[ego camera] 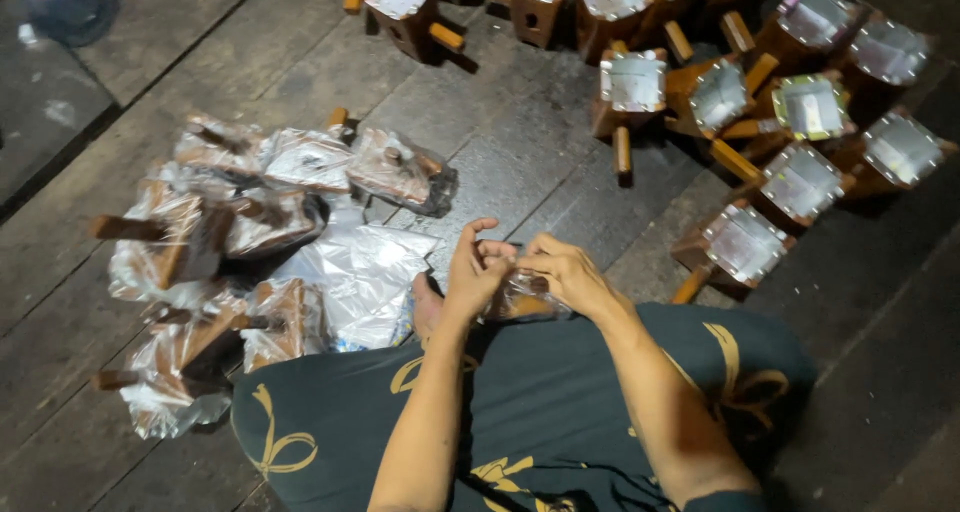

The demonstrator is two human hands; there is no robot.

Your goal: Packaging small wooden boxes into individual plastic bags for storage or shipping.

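Observation:
My left hand [472,270] and my right hand [565,272] meet above my lap, fingers pinched together on a small wooden box in a clear plastic bag [522,298]. The bagged box rests against my dark trousers with yellow ribbon prints [540,402]. Most of the box is hidden behind my fingers. My bare foot [427,307] shows just left of my left wrist.
A heap of bagged wooden boxes with handles [225,232] lies at the left on grey floor slabs. A stack of flat plastic bags [365,272] sits beside my knee. Several unwrapped foil-lined wooden boxes [745,102] crowd the upper right. A dark round object [70,4] sits at top left.

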